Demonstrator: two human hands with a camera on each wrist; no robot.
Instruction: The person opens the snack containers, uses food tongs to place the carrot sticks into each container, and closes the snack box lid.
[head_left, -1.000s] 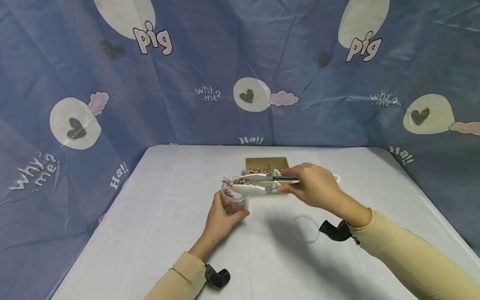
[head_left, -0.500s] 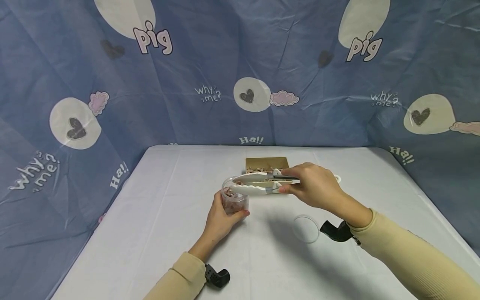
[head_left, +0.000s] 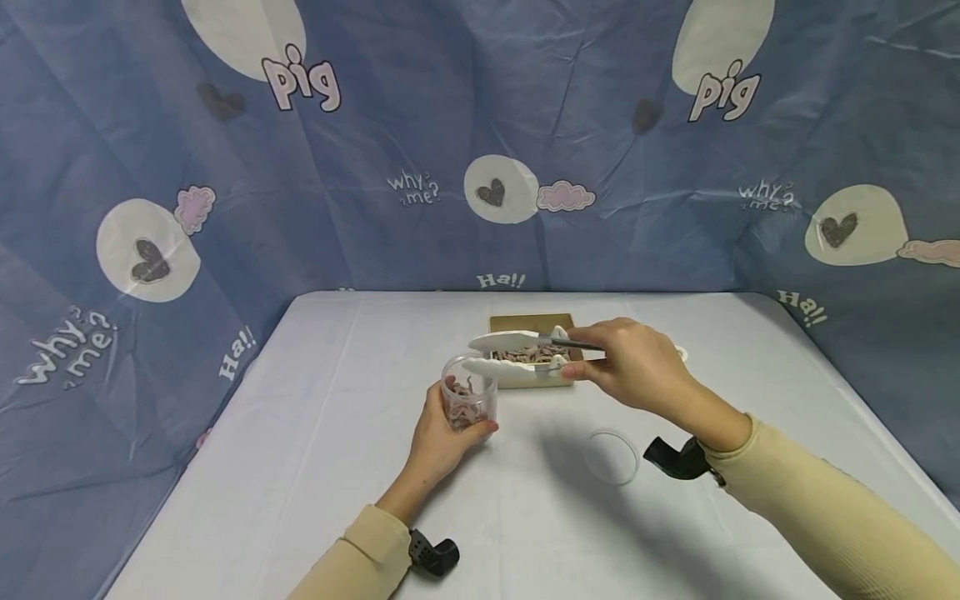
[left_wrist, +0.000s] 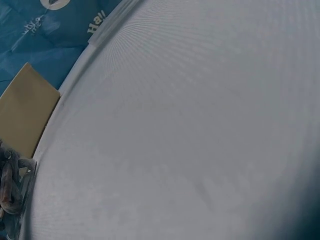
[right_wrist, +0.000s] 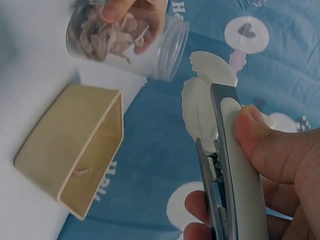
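Observation:
My left hand (head_left: 438, 442) grips a clear plastic jar (head_left: 483, 406) around its side. Brownish-pink curled strips (head_left: 461, 410) lie inside the jar, whose mouth is uncovered. With thumb and fingers my right hand (head_left: 637, 367) holds kitchen tongs (right_wrist: 245, 175) with white scalloped tips. The tips stand apart with nothing between them, the lower one overlapping the jar's rim in the head view. Behind the tongs is a tan rectangular box (head_left: 528, 323) holding more of the strips; the tongs partly hide it.
A clear round lid (head_left: 611, 458) lies on the white-covered table (head_left: 360, 358), right of the jar. Part of a small white ring-shaped thing (head_left: 681, 353) shows behind the right hand. A blue printed cloth (head_left: 420, 100) hangs beyond the table.
Strips that were between the tongs' tips at the jar mouth are now down in the jar. The tongs have spread wider and risen slightly to the right. The left hand stays put.

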